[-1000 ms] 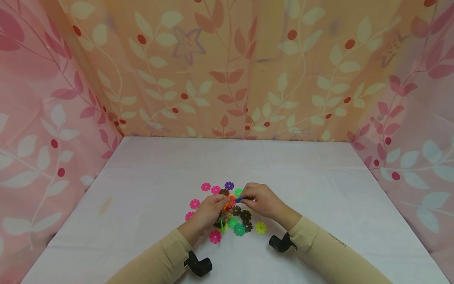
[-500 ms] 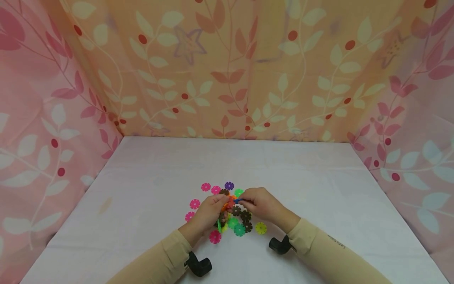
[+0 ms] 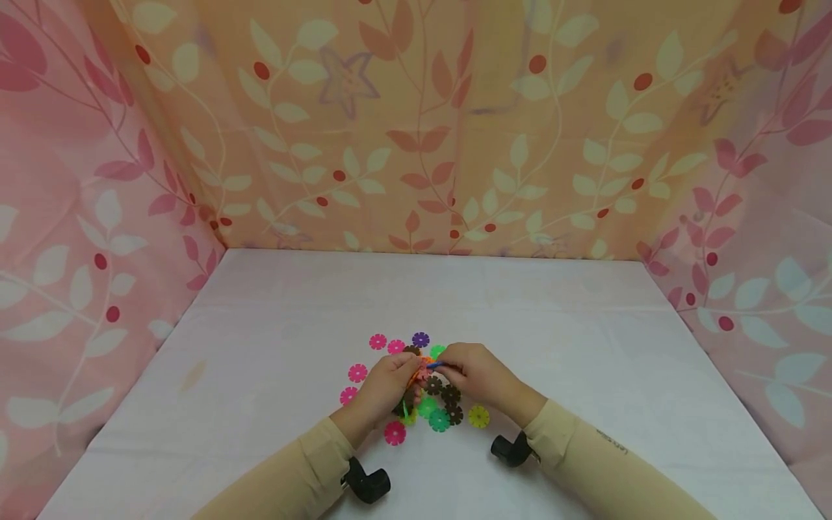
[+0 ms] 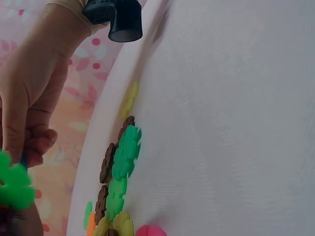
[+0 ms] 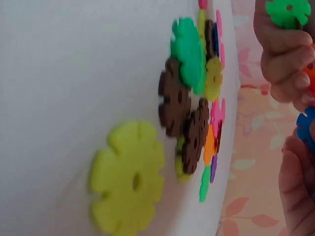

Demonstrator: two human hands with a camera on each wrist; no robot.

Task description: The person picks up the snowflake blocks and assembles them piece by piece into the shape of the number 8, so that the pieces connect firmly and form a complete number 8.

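Observation:
In the head view the left hand (image 3: 380, 390) grips a joined group of notched discs, with an orange-red disc (image 3: 424, 370) at its right side. The right hand (image 3: 484, 375) pinches a blue disc (image 3: 435, 365) against that orange-red one. From the right wrist view, the blue disc (image 5: 306, 129) stands on edge at the right fingertips, and a green disc (image 5: 288, 12) belongs to the held group. The same green disc (image 4: 15, 184) shows large in the left wrist view. Fingers hide much of the group.
Loose discs lie on the white table (image 3: 292, 310) under and around the hands: pink (image 3: 357, 373), purple (image 3: 420, 339), brown, green (image 3: 438, 419) and yellow (image 3: 479, 417). Patterned curtains (image 3: 416, 130) stand behind and at both sides. Black wrist mounts (image 3: 367, 482) hang below the sleeves.
The right hand has shifted slightly left and down, bringing the blue disc closer to the orange-red one. The held group has tilted a little; the left hand has barely moved.

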